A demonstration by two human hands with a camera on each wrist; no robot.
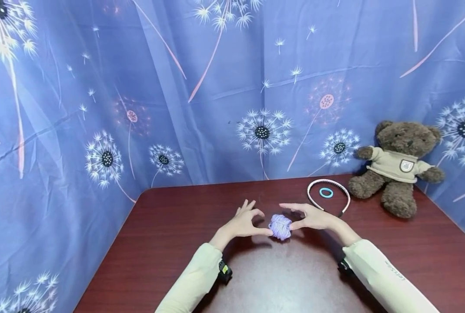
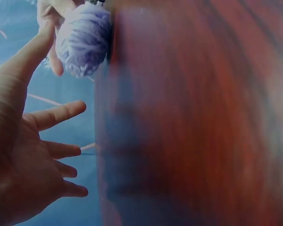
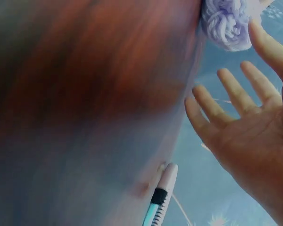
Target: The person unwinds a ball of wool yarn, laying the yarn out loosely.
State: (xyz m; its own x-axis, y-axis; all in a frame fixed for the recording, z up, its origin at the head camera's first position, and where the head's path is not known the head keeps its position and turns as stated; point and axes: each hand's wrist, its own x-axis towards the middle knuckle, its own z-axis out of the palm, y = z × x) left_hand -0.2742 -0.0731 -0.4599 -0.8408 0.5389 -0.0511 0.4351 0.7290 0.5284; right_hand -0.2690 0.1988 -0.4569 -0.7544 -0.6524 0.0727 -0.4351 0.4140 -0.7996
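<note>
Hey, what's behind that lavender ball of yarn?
Behind the round lavender yarn ball, glossy reddish-brown wood-grain table shows, then blue dandelion-print fabric curtain. Whatever the ball itself covers can't be seen.

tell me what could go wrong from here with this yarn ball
The yarn ball might roll or slip away: only the thumbs of the left hand and right hand seem to be at it, with the other fingers off it. Swinging outward, the right hand could also bump the headband lying close by.

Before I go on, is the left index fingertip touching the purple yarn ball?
Apart: the left wrist view shows blue curtain between the left index fingertip and the yarn ball.
</note>
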